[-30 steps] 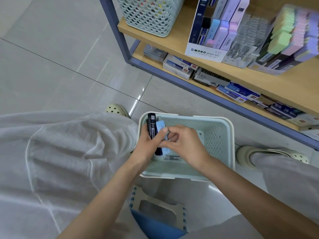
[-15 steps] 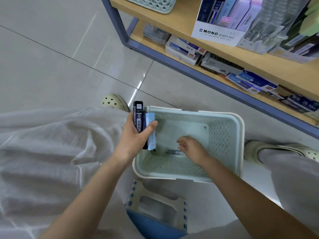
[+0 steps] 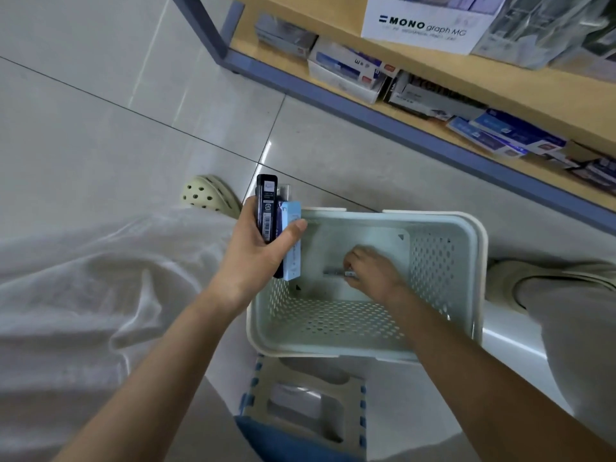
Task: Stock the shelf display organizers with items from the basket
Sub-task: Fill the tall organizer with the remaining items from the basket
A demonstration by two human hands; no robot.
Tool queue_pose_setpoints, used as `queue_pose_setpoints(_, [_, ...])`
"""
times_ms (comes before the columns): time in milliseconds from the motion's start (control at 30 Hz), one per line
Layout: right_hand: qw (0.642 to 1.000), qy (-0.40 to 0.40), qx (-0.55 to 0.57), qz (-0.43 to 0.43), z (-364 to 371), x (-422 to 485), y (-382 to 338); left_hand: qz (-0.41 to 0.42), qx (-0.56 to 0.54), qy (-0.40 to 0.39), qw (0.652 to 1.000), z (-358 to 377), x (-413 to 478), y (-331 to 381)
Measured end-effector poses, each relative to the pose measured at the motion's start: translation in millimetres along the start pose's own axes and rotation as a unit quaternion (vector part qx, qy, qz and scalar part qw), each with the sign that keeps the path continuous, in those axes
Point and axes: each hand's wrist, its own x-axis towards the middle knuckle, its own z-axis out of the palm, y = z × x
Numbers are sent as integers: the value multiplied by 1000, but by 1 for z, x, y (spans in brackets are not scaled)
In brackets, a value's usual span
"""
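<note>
Floor: a pale glossy tiled floor [image 3: 100, 111] is spreading out under a wooden shelf with a blue-grey frame [image 3: 366, 105], where a white MONO display box [image 3: 423, 28] is standing.
Change: a second ago both hands were meeting at the stack. Now they are working apart, and the right hand [image 3: 373, 271] has dropped to the basket bottom.
Left hand: the left hand [image 3: 263, 251] is clamping a slim black pack [image 3: 266, 208] and a light blue pack [image 3: 292, 248] together, upright, over the basket's left rim.
Right hand: its fingertips are pinching one end of a small grey stick-shaped item [image 3: 335, 272] that is lying on the basket bottom and looking blurred.
Basket: the pale mint perforated plastic basket [image 3: 333, 325] is sitting on the floor and showing nothing else inside.
Meaning: the gathering is seemingly finishing, and the shelf organizers are waiting next.
</note>
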Motion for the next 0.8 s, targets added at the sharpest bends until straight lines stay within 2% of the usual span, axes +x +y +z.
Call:
queue_pose_setpoints(267, [988, 36, 96, 113, -24, -15, 4, -4, -4, -10, 1000, 10, -15, 4])
queue_pose_setpoints(667, [982, 74, 170, -33, -147, -89, -54, 49, 4, -6, 999, 19, -41, 11])
queue_pose_setpoints(800, [975, 169, 136, -52, -193, -119, -51, 69, -6, -16, 998, 32, -43, 30])
